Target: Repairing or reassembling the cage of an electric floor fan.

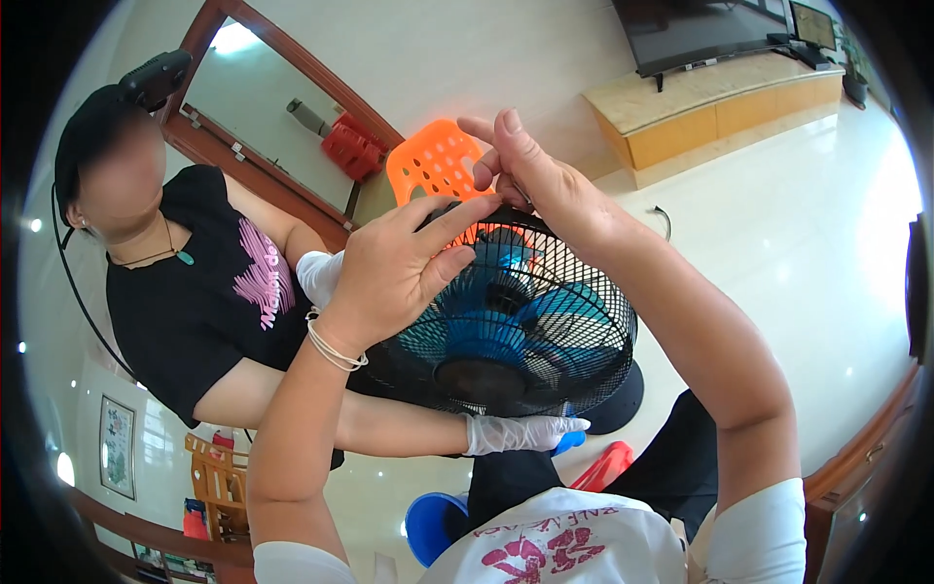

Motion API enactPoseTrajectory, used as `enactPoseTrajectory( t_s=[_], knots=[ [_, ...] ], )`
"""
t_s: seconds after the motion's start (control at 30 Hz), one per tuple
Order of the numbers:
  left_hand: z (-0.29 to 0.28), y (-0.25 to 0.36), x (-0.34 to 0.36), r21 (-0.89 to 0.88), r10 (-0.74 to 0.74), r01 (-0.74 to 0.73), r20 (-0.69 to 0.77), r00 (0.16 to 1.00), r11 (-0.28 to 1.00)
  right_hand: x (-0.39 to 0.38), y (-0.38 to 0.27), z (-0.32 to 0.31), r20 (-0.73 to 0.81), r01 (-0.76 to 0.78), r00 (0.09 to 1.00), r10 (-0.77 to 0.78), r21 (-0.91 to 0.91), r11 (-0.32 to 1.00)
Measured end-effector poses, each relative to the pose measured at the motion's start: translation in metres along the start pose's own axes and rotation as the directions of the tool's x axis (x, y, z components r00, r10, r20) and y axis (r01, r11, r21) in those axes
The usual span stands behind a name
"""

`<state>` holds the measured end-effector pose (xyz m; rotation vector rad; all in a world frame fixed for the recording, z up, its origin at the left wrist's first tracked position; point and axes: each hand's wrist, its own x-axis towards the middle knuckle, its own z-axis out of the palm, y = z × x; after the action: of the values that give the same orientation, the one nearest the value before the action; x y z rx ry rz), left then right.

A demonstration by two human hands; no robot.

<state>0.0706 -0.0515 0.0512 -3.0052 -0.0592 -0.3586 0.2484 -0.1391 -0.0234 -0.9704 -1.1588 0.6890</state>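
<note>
A fan (pixel 559 321) with a black wire guard and blue blades stands tilted in front of me. My left hand (pixel 394 268) is at the upper left of the guard, thumb apart and index finger stretched along the rim; nothing shows in its grasp. My right hand (pixel 550 190) is at the top of the rim, thumb raised and lower fingers curled close to a small dark piece I cannot make out. The other person's gloved hand (pixel 520 433) lies under the guard's lower edge, and their other gloved hand (pixel 319 277) is by its left side.
The other person (pixel 233 292), in a black shirt, stands close on my left. Behind the fan is an orange plastic stool (pixel 433 161). A blue bucket (pixel 428 521) and a red plastic item (pixel 603 467) are near my legs. A TV cabinet (pixel 720 112) stands far right.
</note>
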Motion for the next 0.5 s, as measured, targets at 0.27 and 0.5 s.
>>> enactPoseTrajectory(
  t_s=[0.27,0.5],
  knots=[
    [0.005,-0.002,0.002,-0.044,-0.004,0.001,-0.075,0.997,0.999,-0.005,-0.007,0.0,-0.126,-0.026,0.991,0.05,0.181,0.983],
    [0.004,-0.005,0.003,-0.048,0.051,-0.058,-0.132,0.99,0.997,0.001,0.006,-0.005,-0.245,0.047,0.959,0.145,0.637,0.769]
  ],
)
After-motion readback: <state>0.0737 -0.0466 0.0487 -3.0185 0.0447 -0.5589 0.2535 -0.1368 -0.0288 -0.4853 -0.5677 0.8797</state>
